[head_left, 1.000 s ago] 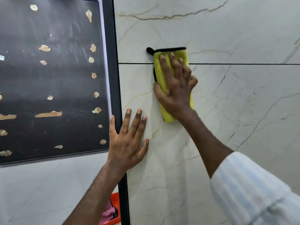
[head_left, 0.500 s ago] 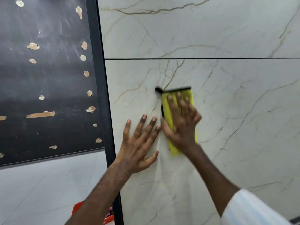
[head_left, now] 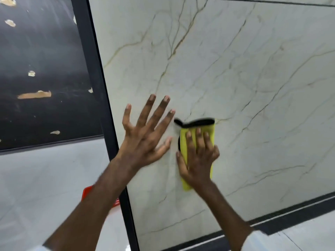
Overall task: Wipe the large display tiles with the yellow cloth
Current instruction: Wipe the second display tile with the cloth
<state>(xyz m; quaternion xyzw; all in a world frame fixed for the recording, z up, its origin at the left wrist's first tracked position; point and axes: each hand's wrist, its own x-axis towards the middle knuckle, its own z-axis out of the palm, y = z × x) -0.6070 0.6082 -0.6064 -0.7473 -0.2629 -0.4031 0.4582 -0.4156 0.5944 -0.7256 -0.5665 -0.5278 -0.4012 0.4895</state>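
The large display tile (head_left: 235, 87), pale marble with thin brown and grey veins, stands upright before us and fills everything above and to the right of our fingers. Left of our left fingers, past the tile's edge, hangs a dark panel (head_left: 45, 57) flecked with tan patches (head_left: 34, 95). Below the panel lies the pale floor (head_left: 36, 178). A black frame post (head_left: 107, 124) runs down the tile's left edge, near our left little finger, and our left forearm crosses in front of it lower down. A black base strip (head_left: 299, 205) runs along the tile's foot, well below our right fingers.

Our left hand (head_left: 145, 140) lies flat on the tile, its fingers (head_left: 157, 113) straight and spread wide apart, holding nothing. Just right of it, our right hand (head_left: 198, 160) presses the yellow cloth (head_left: 183, 142) against the tile. Its fingers (head_left: 199, 140) lie straight and close together on top of the cloth, with the thumb out along the cloth's left edge. The cloth's black trim (head_left: 197, 122) shows just above these fingertips, and its lower end hangs below the heel of the hand. An orange thing (head_left: 87, 192) sits on the floor behind our left forearm, mostly hidden.
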